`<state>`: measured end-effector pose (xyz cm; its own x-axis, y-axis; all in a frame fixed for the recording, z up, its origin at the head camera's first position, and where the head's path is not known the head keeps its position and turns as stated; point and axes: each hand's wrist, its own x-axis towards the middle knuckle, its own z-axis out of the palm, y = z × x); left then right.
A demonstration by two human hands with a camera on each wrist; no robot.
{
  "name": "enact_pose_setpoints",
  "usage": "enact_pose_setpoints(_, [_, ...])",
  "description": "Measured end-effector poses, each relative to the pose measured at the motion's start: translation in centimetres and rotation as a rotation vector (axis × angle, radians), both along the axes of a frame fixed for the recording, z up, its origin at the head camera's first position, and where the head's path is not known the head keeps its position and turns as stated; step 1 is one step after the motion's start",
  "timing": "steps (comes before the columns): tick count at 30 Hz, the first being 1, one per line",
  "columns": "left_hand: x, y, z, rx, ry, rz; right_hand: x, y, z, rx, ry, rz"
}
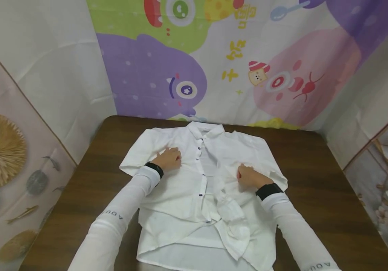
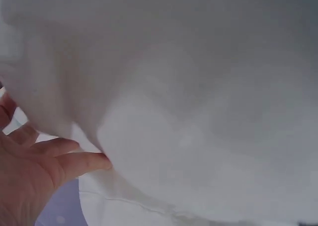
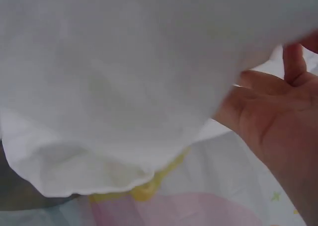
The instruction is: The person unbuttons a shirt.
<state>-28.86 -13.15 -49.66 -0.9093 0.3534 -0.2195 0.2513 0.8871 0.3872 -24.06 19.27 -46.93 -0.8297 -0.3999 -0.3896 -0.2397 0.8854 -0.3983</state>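
A white short-sleeved shirt [image 1: 173, 192] lies on the brown table, collar away from me, its dark-buttoned front partly undone. My left hand [image 1: 168, 159] grips cloth on the left chest, just inside the left sleeve. On the other front panel, my right hand [image 1: 248, 177] pinches the cloth with curled fingers. Bunched fabric [image 1: 234, 218] hangs crumpled near the lower right hem. In the left wrist view, white cloth [image 2: 198, 112] fills most of the picture beside the fingers [image 2: 84, 162]. Cloth [image 3: 124, 87] likewise covers much of the right wrist view and hides some fingertips.
The dark wooden table [image 1: 302, 165] extends on both sides of the shirt. Behind it hangs a cartoon-printed cloth [image 1: 160, 75], which meets the table's back edge. Patterned panels [image 1: 21, 150] stand at the left and right.
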Motion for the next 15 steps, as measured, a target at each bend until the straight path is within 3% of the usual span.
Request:
enact_pose_setpoints(3, [-0.3, 1.0, 0.5, -0.032, -0.033, 0.096, -0.1, 0.1, 1.0, 0.051, -0.022, 0.025])
enact_pose_setpoints(6, [-0.6, 2.7, 0.8, -0.081, 0.053, 0.139, -0.5, -0.3, 1.6, 0.079, -0.021, -0.002])
enact_pose_setpoints(7, [-0.7, 3.4, 0.9, -0.093, 0.091, 0.137, -0.7, -0.5, 1.7, 0.075, -0.011, -0.029])
enact_pose_setpoints(8, [-1.1, 4.1, 0.3, -0.088, 0.150, 0.115, -1.0, -0.7, 1.8, 0.067, 0.009, -0.059])
enact_pose_setpoints(9, [-1.1, 4.9, 0.4, -0.074, 0.157, 0.093, -1.4, -0.7, 1.8, 0.061, 0.036, -0.093])
enact_pose_setpoints(14, [-1.0, 8.7, 0.4, 0.000, 0.105, -0.006, -3.4, 0.7, 1.1, 0.046, 0.148, -0.240])
enact_pose_setpoints(15, [-0.6, 9.4, 0.9, -0.015, 0.078, -0.001, -3.7, 1.1, 0.9, 0.049, 0.141, -0.260])
